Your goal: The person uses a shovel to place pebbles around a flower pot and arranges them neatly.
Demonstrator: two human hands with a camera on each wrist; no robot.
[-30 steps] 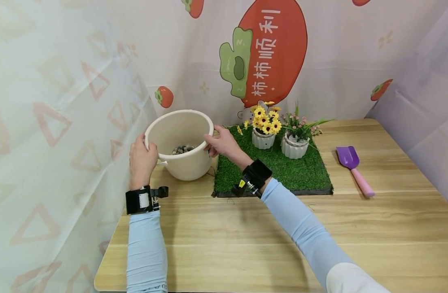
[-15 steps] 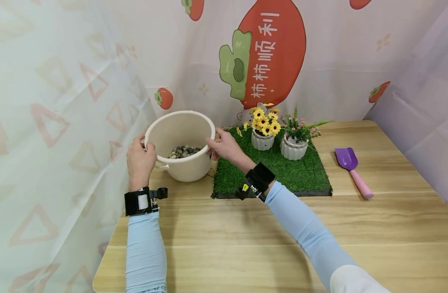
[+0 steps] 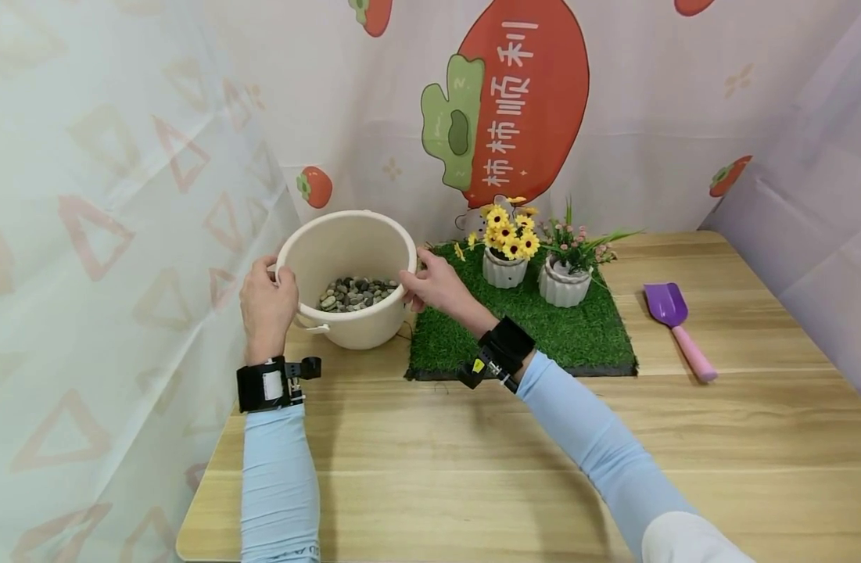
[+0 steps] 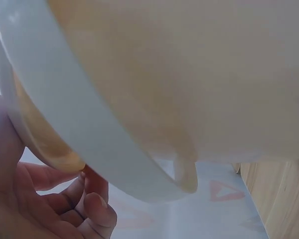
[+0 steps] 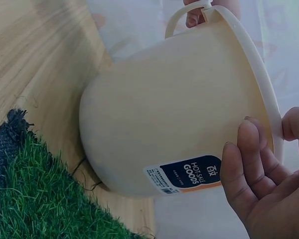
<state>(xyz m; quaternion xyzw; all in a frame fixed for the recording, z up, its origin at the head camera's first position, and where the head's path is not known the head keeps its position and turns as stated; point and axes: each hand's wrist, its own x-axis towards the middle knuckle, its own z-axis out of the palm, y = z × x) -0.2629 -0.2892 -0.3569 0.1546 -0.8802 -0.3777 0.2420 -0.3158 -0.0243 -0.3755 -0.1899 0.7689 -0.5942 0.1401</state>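
Bucket (image 3: 365,332), cream and round, is at the far left of the table (image 3: 402,438), beside the left edge of a green turf mat (image 3: 433,352); whether its base sits fully flat I cannot tell. Its mouth is up, and grey and tan pebbles (image 3: 356,295) cover the part of its floor that shows. The left hand (image 3: 267,306) grips the rim on the left, and the right hand (image 3: 440,288) pinches it on the right, thumb at the rim and fingers along the outer wall. A pale handle (image 5: 175,24) loops out near the left hand, and a label (image 5: 187,174) reading "HOT-SALE GOODS" is on the wall below the right fingers. On the mat stand a white pot of yellow flowers (image 3: 504,270) and, just right of it, a white pot of pink blooms (image 3: 564,285). Well apart to the right, a purple scoop (image 3: 668,305) with a pink grip lies on the wood. Light blue sleeves (image 3: 278,477) cover both forearms, with black straps (image 3: 261,385) at the wrists. Behind hangs a pale cloth (image 3: 374,133) printed with persimmons.
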